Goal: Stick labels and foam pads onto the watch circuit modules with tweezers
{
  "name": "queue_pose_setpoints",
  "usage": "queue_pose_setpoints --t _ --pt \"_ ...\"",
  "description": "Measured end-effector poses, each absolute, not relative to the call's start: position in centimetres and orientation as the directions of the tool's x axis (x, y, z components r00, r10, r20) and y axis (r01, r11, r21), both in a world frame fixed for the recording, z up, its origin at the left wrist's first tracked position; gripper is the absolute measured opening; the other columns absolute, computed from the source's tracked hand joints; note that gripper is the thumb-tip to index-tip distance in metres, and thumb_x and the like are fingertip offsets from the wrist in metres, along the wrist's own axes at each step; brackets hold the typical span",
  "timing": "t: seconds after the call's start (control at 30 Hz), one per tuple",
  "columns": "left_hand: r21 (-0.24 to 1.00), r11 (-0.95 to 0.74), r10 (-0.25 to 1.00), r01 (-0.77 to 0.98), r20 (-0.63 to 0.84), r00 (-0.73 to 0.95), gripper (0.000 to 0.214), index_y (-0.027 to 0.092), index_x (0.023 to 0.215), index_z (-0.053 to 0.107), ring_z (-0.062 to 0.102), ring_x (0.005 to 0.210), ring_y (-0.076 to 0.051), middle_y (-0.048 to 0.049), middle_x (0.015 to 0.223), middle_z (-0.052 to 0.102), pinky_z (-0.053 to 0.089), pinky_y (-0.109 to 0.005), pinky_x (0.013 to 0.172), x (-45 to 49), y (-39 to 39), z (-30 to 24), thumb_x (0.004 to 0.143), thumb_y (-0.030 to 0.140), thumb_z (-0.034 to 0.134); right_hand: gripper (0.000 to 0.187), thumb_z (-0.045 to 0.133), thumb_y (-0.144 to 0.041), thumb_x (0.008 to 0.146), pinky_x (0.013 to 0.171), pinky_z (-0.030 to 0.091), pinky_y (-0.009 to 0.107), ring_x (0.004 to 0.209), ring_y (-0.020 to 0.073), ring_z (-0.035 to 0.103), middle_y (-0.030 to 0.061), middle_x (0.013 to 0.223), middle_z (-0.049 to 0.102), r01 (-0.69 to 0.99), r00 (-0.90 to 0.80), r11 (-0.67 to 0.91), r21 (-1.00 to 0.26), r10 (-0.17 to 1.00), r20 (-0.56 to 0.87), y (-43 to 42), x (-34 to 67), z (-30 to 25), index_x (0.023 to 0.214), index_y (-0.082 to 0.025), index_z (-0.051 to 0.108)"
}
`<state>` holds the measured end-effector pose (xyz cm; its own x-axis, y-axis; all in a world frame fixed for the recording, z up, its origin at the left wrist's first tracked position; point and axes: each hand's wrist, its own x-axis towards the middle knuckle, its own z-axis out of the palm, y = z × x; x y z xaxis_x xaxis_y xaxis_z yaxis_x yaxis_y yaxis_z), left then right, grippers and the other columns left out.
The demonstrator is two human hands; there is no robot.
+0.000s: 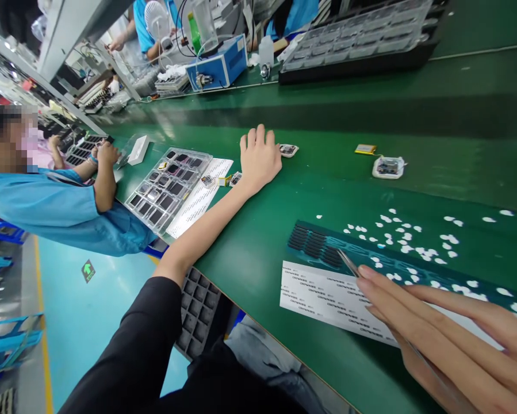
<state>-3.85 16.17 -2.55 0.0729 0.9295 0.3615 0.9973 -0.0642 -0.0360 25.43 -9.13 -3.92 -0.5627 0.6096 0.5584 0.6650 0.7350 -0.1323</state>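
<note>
My left hand [259,155] is stretched far out on the green bench, fingers curled down; I cannot see whether it holds anything. A small white-framed part [288,150] lies just to its right, and two small parts [221,180] lie just to its left. My right hand [448,339] holds metal tweezers [348,263], tips over a dark strip of small black pads [318,244]. Under that hand lies a white label sheet [322,296].
A clear tray of dark square parts [167,187] sits on a white sheet [200,198] at the left. A white-framed module [388,167] and a yellow battery [366,149] lie farther out. White backing scraps [413,241] litter the bench. A co-worker in blue [60,207] sits left.
</note>
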Motion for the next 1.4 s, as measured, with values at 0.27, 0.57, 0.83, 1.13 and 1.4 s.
queue_pose_setpoints --t 0.27,0.57,0.83,1.13,1.4 --pt "0.104 0.056 0.962 0.993 0.261 -0.082 0.035 0.014 0.132 0.064 0.059 0.13 -0.035 -0.0192 0.132 0.069 0.048 -0.046 0.105 -6.7 17.6 -2.7 0.103 0.022 0.044 0.062 0.047 -0.02 0.101 0.112 0.056 0.048 0.133 0.0258 0.064 0.0007 0.146 0.066 0.624 -0.629 0.781 -0.021 0.519 0.579 -9.1 25.7 -3.8 0.162 -0.026 0.039" --pt "0.138 0.036 0.963 0.99 0.259 -0.071 0.048 0.018 0.144 0.054 0.065 0.118 -0.029 -0.0197 0.139 0.064 0.051 -0.04 0.102 -7.8 17.0 -1.5 0.095 0.016 0.054 0.062 0.053 -0.018 0.099 0.11 0.054 0.041 0.123 0.0239 0.068 -0.0017 0.14 0.069 0.625 -0.623 0.781 -0.007 0.504 0.599 -8.4 24.9 -2.6 0.16 -0.024 0.043" --pt "-0.18 0.032 0.998 0.983 0.059 -0.022 0.033 0.013 0.12 0.073 0.072 0.114 -0.033 -0.0187 0.117 0.075 0.052 -0.042 0.099 -6.8 13.1 3.1 0.092 0.016 0.056 0.064 0.047 -0.018 0.099 0.103 0.057 0.042 0.119 0.0241 0.069 -0.0015 0.134 0.073 0.68 -0.57 0.731 -0.048 0.569 0.592 -9.4 24.2 -1.0 0.162 -0.025 0.039" --pt "-0.216 -0.233 0.972 0.948 -0.049 0.228 0.042 0.018 0.1 0.078 0.07 0.113 -0.036 -0.0134 0.106 0.079 0.046 -0.047 0.106 -4.0 8.8 5.1 0.083 0.056 0.078 0.052 0.046 -0.014 0.102 0.097 0.058 0.037 0.108 0.0211 0.071 0.0015 0.136 0.072 0.647 -0.615 0.752 0.127 0.415 0.671 -8.5 23.8 -1.2 0.154 -0.013 0.05" --pt "0.089 -0.526 0.845 0.846 0.166 0.508 0.049 0.015 0.151 0.054 0.059 0.134 -0.028 -0.0134 0.149 0.063 0.045 -0.04 0.106 3.6 10.2 -1.7 0.111 0.034 0.032 0.063 0.055 -0.006 0.099 0.095 0.055 0.034 0.098 0.0199 0.072 -0.0002 0.122 0.078 0.626 -0.629 0.775 0.085 0.438 0.642 -8.1 23.2 0.9 0.159 -0.011 0.038"
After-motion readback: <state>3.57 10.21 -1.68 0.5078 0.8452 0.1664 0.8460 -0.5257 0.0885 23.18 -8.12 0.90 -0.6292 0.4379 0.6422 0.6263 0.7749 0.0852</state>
